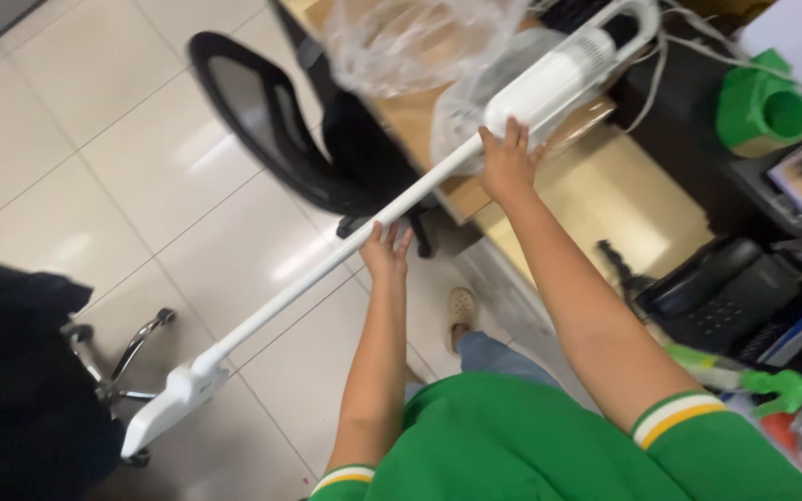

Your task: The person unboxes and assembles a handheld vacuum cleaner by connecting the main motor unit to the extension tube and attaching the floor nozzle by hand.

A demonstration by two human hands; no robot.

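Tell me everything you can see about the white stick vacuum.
The white stick vacuum looks like glossy plastic: a thick motor body with a vent grille and loop handle at the upper right, a long thin tube, and a flat floor head on the tiled floor at lower left. It lies slanted; the right hand touches the body, the left hand the tube.

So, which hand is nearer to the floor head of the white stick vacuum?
Left. The left hand grips the tube midway, closer to the floor head. The right hand holds the motor body, at the far end.
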